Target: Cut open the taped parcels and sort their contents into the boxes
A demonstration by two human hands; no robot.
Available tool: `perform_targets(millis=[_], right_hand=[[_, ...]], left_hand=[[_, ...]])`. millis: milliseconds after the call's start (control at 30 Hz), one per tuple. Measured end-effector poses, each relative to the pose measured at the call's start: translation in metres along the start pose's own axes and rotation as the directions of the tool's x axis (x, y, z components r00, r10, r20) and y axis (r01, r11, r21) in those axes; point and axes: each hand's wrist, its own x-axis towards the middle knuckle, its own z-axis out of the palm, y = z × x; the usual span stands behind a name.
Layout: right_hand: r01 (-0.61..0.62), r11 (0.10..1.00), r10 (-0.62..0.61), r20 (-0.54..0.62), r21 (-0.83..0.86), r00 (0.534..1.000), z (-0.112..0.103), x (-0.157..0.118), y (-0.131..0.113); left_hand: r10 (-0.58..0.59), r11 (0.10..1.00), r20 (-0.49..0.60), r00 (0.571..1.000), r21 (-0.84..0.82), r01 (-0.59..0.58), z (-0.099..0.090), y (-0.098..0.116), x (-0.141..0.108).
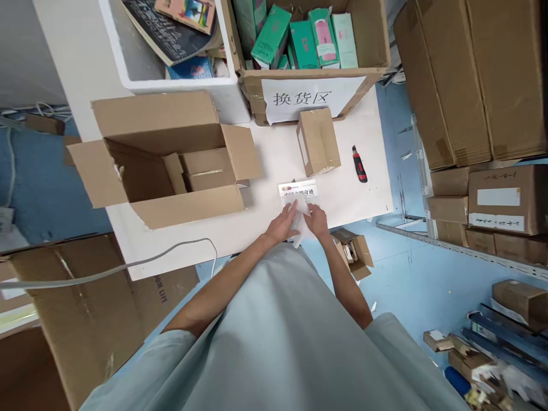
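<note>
The person's left hand [281,225] is half opening its shape around a crumpled, whitish, translucent sheet [301,218], its index finger lying extended over the film, while the right hand [317,221] is curling its fingers closed and pinching the sheet's other side. Just beyond both hands, a flat white booklet-like item printed with black characters [295,188] is lying partly beneath the sheet, near the front edge of the white tabletop [274,157]. The thin film could tear if the hands were pulling unevenly, and the item could slip over the edge if a forearm were nudging it. Beyond it, a small closed brown cardboard box [319,141] is standing, with a red-and-black cutter [359,165] lying to its right; whether its blade is showing is hard to tell, so a careless reach could mean a cut. Leftward, a large open brown carton [188,201] is resting, flaps spreading.
</note>
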Motion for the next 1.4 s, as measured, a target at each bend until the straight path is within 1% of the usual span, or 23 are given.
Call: perform_targets(millis=[67, 167, 233, 300, 400, 500, 567, 667, 733, 767, 833, 867, 900, 933, 1000, 1067, 1133, 1167, 1200, 1267, 1300, 1333, 1400], right_hand=[[0.051, 0.981, -0.047, -0.029, 0.187, 0.998, -0.012, -0.003, -0.001], [0.125, 0.912, -0.117, -0.044, 0.390, 0.992, -0.029, -0.011, -0.010], [0.161, 0.856, -0.150, -0.062, 0.491, 0.987, -0.042, -0.018, -0.020], [0.197, 0.798, -0.183, -0.082, 0.570, 0.980, -0.059, -0.028, -0.032], [0.298, 0.768, -0.256, -0.154, 0.567, 0.954, -0.087, -0.044, -0.047], [0.413, 0.788, -0.347, -0.225, 0.457, 0.910, -0.105, -0.051, -0.056], [0.448, 0.803, -0.386, -0.231, 0.392, 0.893, -0.106, -0.051, -0.062], [0.452, 0.816, -0.370, -0.275, 0.359, 0.887, -0.092, -0.044, -0.074], [0.481, 0.793, -0.364, -0.341, 0.375, 0.867, -0.083, -0.039, -0.089], [0.516, 0.769, -0.382, -0.377, 0.378, 0.844, -0.080, -0.037, -0.098], [0.610, 0.708, -0.444, -0.448, 0.355, 0.776, -0.080, -0.033, -0.124], [0.656, 0.676, -0.477, -0.479, 0.335, 0.737, -0.081, -0.030, -0.140], [0.696, 0.644, -0.509, -0.502, 0.317, 0.699, -0.082, -0.028, -0.158], [0.733, 0.609, -0.541, -0.518, 0.302, 0.663, -0.081, -0.025, -0.177], [0.803, 0.529, -0.622, -0.518, 0.274, 0.587, -0.075, -0.018, -0.219], [0.863, 0.445, -0.712, -0.490, 0.240, 0.503, -0.059, -0.008, -0.261], [0.884, 0.425, -0.769, -0.439, 0.193, 0.465, -0.034, 0.007, -0.299], [0.881, 0.444, -0.780, -0.414, 0.164, 0.470, -0.021, 0.015, -0.315], [0.870, 0.478, -0.789, -0.375, 0.125, 0.487, -0.007, 0.024, -0.330], [0.836, 0.548, -0.809, -0.248, 0.013, 0.534, 0.020, 0.042, -0.351], [0.815, 0.577, -0.808, -0.180, -0.047, 0.561, 0.032, 0.050, -0.359], [0.792, 0.601, -0.799, -0.110, -0.106, 0.591, 0.042, 0.058, -0.364], [0.739, 0.641, -0.754, 0.013, -0.206, 0.657, 0.061, 0.072, -0.368]], left_hand=[[0.054, 0.998, -0.080, 0.995, -0.005, -0.055, -0.006, 0.010, 0.000], [0.144, 0.988, -0.195, 0.970, -0.023, -0.151, -0.018, 0.023, -0.002], [0.167, 0.978, -0.298, 0.940, -0.072, -0.197, -0.028, 0.031, -0.006], [0.174, 0.956, -0.420, 0.891, -0.147, -0.256, -0.039, 0.041, -0.013], [0.169, 0.866, -0.563, 0.809, -0.308, -0.395, -0.058, 0.057, -0.026], [0.114, 0.710, -0.638, 0.762, -0.484, -0.512, -0.082, 0.073, -0.038], [0.067, 0.622, -0.683, 0.727, -0.541, -0.565, -0.098, 0.082, -0.044], [-0.009, 0.563, -0.744, 0.668, -0.556, -0.611, -0.120, 0.086, -0.051], [-0.034, 0.575, -0.785, 0.618, -0.521, -0.631, -0.134, 0.081, -0.059], [-0.033, 0.604, -0.816, 0.578, -0.477, -0.639, -0.141, 0.077, -0.065], [0.014, 0.714, -0.880, 0.474, -0.323, -0.621, -0.156, 0.063, -0.080], [0.057, 0.783, -0.902, 0.428, -0.225, -0.580, -0.163, 0.054, -0.090], [0.105, 0.847, -0.912, 0.397, -0.127, -0.516, -0.171, 0.045, -0.100], [0.146, 0.899, -0.911, 0.387, -0.041, -0.437, -0.178, 0.036, -0.110], [0.161, 0.963, -0.899, 0.407, 0.053, -0.265, -0.192, 0.017, -0.128], [0.066, 0.994, -0.903, 0.425, 0.024, -0.103, -0.207, -0.001, -0.141], [-0.063, 0.998, -0.887, 0.458, -0.059, 0.023, -0.224, -0.019, -0.149], [-0.106, 0.994, -0.862, 0.496, -0.082, 0.071, -0.232, -0.029, -0.152], [-0.127, 0.991, -0.823, 0.553, -0.078, 0.113, -0.240, -0.039, -0.154], [-0.151, 0.979, -0.707, 0.691, -0.009, 0.204, -0.252, -0.059, -0.158], [-0.170, 0.968, -0.647, 0.743, 0.031, 0.249, -0.256, -0.068, -0.160], [-0.197, 0.955, -0.598, 0.777, 0.062, 0.290, -0.258, -0.076, -0.162], [-0.250, 0.933, -0.550, 0.797, 0.082, 0.350, -0.256, -0.089, -0.168]])
